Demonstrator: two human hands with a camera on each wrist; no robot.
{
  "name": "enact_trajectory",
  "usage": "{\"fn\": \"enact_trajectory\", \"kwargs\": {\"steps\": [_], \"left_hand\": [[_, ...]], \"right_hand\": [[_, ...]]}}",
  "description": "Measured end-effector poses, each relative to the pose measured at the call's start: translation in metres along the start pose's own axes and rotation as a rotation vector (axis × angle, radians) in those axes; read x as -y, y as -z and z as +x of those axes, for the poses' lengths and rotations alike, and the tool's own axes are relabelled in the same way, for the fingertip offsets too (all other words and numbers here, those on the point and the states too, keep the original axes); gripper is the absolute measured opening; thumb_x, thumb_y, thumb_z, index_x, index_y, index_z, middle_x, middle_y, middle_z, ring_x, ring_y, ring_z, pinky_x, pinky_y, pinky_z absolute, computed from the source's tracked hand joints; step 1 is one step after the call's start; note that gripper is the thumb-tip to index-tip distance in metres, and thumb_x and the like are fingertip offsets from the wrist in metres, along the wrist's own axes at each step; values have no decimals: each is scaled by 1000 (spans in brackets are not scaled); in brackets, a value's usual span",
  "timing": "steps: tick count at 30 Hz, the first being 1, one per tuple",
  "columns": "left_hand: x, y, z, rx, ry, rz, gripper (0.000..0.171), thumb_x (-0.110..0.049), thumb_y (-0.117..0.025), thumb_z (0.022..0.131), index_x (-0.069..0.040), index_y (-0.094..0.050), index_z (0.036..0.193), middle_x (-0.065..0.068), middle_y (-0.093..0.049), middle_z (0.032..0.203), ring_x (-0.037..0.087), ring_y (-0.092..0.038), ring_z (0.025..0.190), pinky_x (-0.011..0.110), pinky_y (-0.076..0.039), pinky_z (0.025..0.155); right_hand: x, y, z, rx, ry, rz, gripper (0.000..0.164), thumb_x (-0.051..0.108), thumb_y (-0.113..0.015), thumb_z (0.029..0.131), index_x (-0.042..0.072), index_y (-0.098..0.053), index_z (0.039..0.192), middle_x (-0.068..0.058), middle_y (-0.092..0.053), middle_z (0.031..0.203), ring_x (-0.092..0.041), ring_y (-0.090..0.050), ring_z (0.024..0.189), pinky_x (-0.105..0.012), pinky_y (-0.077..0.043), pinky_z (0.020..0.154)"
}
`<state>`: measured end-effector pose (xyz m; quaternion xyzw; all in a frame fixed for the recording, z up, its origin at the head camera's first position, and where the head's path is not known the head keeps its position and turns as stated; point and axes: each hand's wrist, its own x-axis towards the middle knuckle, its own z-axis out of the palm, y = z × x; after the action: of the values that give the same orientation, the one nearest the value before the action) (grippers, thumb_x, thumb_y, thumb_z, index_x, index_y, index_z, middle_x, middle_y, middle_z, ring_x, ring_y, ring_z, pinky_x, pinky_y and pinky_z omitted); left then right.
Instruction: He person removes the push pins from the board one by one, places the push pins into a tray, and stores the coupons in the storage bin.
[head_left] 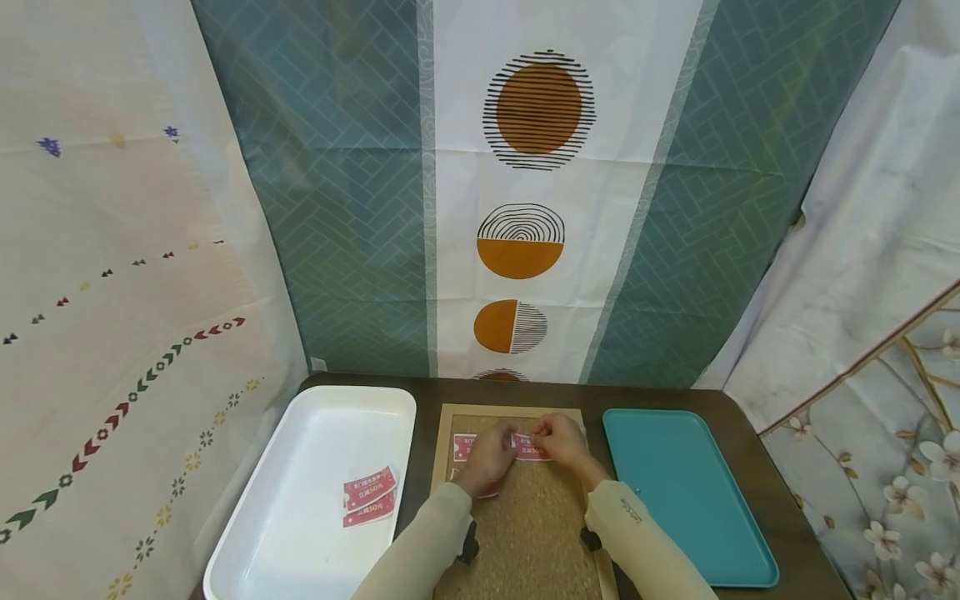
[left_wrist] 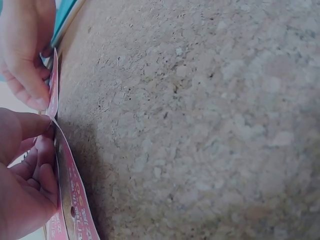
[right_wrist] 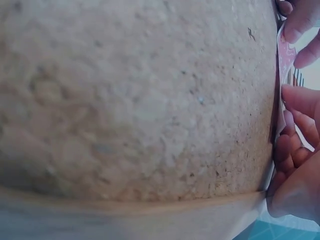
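Observation:
Both hands meet over the upper part of a framed corkboard (head_left: pixel 540 525). A pink-and-white paper coupon (head_left: pixel 528 450) lies between them. My left hand (head_left: pixel 486 457) pinches at the coupon's left end, and the right hand (head_left: pixel 562 440) has thumb and fingers curled at its right end. In the right wrist view, the coupon (right_wrist: pixel 286 55) stretches between the fingertips of both hands. Another coupon (head_left: pixel 463 446) sits left of my left hand, on the board's top row. Lower down, a further coupon (head_left: pixel 489 492) is mostly hidden by that hand; the left wrist view shows its printed face (left_wrist: pixel 77 200).
Left of the board stands a white tray (head_left: pixel 300 508) with two overlapping coupons (head_left: pixel 369 497) near its right side. To the right lies a teal tray (head_left: pixel 697 500). Patterned curtains (head_left: pixel 517 183) hang behind the dark table (head_left: pixel 431 396).

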<state>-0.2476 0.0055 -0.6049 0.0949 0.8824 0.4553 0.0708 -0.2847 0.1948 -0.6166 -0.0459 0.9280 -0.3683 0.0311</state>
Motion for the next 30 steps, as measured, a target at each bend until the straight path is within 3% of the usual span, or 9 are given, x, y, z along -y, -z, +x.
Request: {"fn": "enact_trajectory", "kwargs": {"steps": [9, 14, 18, 25, 30], "left_hand": [[5, -1, 1, -19, 13, 8, 36, -12, -70, 102, -6, -64, 136, 9, -71, 113, 16, -64, 91, 38, -59, 83], [3, -1, -1, -22, -12, -16, 36, -9, -69, 102, -4, -63, 137, 8, -69, 106, 17, -63, 87, 37, -58, 78], [0, 0, -4, -26, -29, -52, 37, -9, -67, 103, -3, -62, 139, 7, -69, 103, 14, -63, 84, 33, -56, 74], [-2, 8, -10, -31, 0, -105, 40, -13, -65, 105, -5, -59, 143, 1, -66, 97, 12, -60, 79, 27, -51, 68], [-1, 16, -12, -35, -18, -90, 39, -13, -65, 105, -4, -59, 142, 0, -64, 95, 12, -58, 78, 26, -49, 66]], "right_hand": [[4, 0, 0, 12, 47, -9, 10, 10, -77, 93, 12, -74, 83, 3, -64, 74, -15, -56, 73, -33, -47, 70], [4, 5, -1, 16, 20, 12, 10, 9, -76, 94, 13, -74, 84, 3, -66, 78, -15, -58, 76, -34, -48, 73], [5, 14, -6, 10, 47, 13, 8, 9, -75, 94, 11, -74, 87, 2, -69, 82, -15, -59, 78, -37, -49, 77], [4, 30, -13, 40, 88, 93, 4, 5, -74, 96, 3, -76, 94, -8, -75, 84, -14, -60, 71, -31, -51, 63], [-1, 39, -16, 19, 131, 87, 6, 5, -77, 94, -1, -77, 96, -5, -75, 86, -12, -62, 75, -29, -51, 65]]}}
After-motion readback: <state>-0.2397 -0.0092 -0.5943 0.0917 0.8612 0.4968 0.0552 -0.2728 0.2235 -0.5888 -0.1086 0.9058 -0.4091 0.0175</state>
